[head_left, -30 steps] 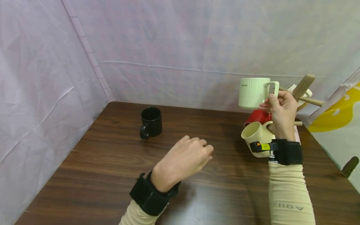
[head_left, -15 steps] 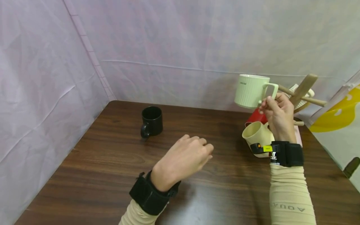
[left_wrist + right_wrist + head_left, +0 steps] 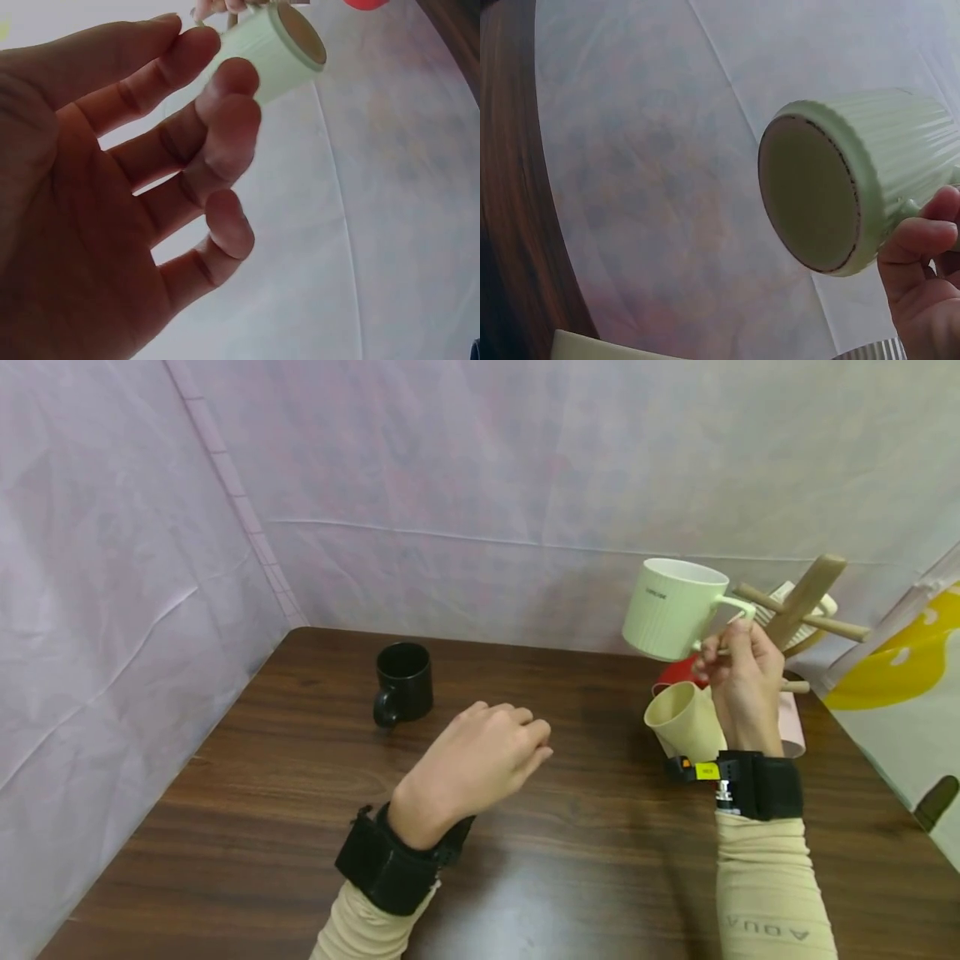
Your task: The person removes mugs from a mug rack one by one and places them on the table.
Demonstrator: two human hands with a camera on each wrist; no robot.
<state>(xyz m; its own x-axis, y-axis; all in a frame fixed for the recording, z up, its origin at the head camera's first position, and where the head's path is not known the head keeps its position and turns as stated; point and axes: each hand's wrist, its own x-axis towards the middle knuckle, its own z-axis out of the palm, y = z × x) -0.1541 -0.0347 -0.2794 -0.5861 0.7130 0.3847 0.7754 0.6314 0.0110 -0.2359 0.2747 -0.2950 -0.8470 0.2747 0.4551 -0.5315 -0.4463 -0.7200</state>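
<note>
The right hand (image 3: 742, 689) is pinching the green mug (image 3: 666, 612) by its handle (image 3: 738, 602), between thumb and fingers. The mug is hanging clear of the table (image 3: 315, 760), to the left of those fingers; its axis is leaning, top toward the wooden rack (image 3: 808, 597). The handle is facing a peg (image 3: 759, 600); the gap in depth cannot be judged from this angle. The left hand (image 3: 476, 768) is hovering farther from the mug, fingers loosely bent, holding nothing.

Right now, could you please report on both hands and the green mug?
Right hand: gripping green mug by handle. Mug tilted, in midair. Left hand: holding nothing. Possibly in the way: wooden rack, cream mug.
</note>
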